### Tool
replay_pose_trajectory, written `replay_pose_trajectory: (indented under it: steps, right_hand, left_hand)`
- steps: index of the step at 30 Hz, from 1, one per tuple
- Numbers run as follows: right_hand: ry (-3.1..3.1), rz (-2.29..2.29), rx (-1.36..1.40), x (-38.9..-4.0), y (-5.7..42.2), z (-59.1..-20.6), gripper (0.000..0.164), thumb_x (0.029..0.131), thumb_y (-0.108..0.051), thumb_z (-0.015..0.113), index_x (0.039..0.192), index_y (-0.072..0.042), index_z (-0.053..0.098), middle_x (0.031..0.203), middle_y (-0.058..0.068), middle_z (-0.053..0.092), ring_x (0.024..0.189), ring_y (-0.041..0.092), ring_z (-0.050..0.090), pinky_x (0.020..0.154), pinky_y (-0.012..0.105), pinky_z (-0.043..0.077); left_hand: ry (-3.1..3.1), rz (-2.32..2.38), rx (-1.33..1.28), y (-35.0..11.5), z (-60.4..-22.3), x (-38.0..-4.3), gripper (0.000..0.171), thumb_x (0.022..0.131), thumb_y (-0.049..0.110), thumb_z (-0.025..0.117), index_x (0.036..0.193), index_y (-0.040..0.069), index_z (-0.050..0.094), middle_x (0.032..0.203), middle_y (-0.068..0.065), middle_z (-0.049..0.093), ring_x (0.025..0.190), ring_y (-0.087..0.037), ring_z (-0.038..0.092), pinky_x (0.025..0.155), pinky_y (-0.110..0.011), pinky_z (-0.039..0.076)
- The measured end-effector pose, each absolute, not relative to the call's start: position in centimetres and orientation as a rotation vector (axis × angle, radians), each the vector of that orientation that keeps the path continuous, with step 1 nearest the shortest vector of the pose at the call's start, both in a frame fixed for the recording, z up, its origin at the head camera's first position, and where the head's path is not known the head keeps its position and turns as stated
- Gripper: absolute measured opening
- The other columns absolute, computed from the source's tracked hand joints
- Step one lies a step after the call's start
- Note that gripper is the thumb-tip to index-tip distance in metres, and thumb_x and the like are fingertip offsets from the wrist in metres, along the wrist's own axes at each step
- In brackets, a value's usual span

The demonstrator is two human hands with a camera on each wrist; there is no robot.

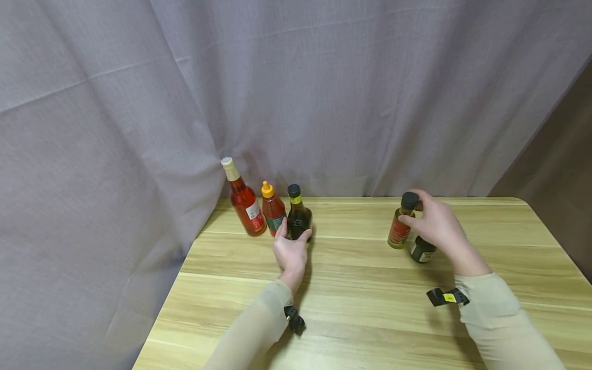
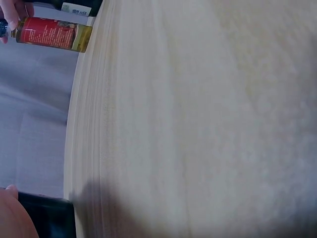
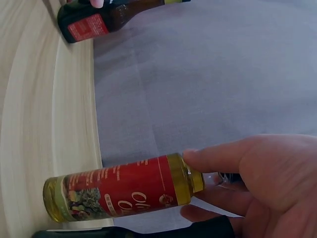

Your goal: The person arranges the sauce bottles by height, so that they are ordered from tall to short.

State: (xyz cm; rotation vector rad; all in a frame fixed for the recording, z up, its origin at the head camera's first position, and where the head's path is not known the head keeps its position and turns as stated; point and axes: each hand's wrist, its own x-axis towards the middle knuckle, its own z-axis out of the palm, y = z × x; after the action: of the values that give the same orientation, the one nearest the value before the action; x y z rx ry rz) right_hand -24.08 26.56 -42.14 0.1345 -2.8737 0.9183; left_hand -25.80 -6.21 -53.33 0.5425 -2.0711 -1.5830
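My left hand holds a dark glass sauce bottle low on its body, thumb on the right side and fingers on the left. The bottle stands upright, and its red label shows in the right wrist view. My right hand grips an olive oil bottle near its dark cap, thumb and fingers about the neck. This bottle has a red label and yellow oil inside. Close beside it, partly hidden under the right hand, is another dark bottle with a pale label.
Left of the dark sauce bottle stand a red chilli sauce squeeze bottle with an orange cap and a tall red bottle with a cream top. The wooden table meets a grey curtain at its back and left.
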Motion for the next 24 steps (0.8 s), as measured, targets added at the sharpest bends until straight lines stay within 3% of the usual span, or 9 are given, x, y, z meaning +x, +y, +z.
replay_pose_trajectory:
  steps: [5, 11, 24]
  right_hand:
    - [-2.913, 0.943, 0.139, -24.44, 26.87, -42.14, 0.07, 0.098, -0.035, 0.078, 0.144, 0.009, 0.05, 0.123, 0.038, 0.067, 0.114, 0.056, 0.064, 0.088, 0.069, 0.054]
    - [-2.92, 0.941, 0.169, -24.61, 27.07, -42.42, 0.057, 0.093, -0.037, 0.084, 0.125, 0.005, 0.062, 0.117, 0.033, 0.072, 0.108, 0.054, 0.068, 0.086, 0.066, 0.054]
    - [-2.931, 0.914, 0.181, -24.94, 27.44, -42.85, 0.059, 0.088, -0.037, 0.088, 0.122, 0.006, 0.065, 0.115, 0.033, 0.072, 0.106, 0.054, 0.067, 0.086, 0.065, 0.053]
  left_hand:
    - [-2.051, -1.596, 0.517, -6.26, -53.37, -25.7, 0.08, 0.071, 0.017, 0.102, 0.144, 0.012, 0.07, 0.144, -0.01, 0.068, 0.137, -0.028, 0.059, 0.117, -0.042, 0.043]
    - [-2.037, -1.602, 0.514, -6.36, -53.45, -25.64, 0.078, 0.072, 0.016, 0.101, 0.144, 0.011, 0.07, 0.142, -0.01, 0.069, 0.136, -0.028, 0.06, 0.116, -0.041, 0.044]
    - [-1.985, -1.633, 0.43, -6.8, -53.08, -25.56, 0.074, 0.076, 0.01, 0.098, 0.144, 0.006, 0.068, 0.142, -0.012, 0.068, 0.134, -0.028, 0.062, 0.113, -0.039, 0.048]
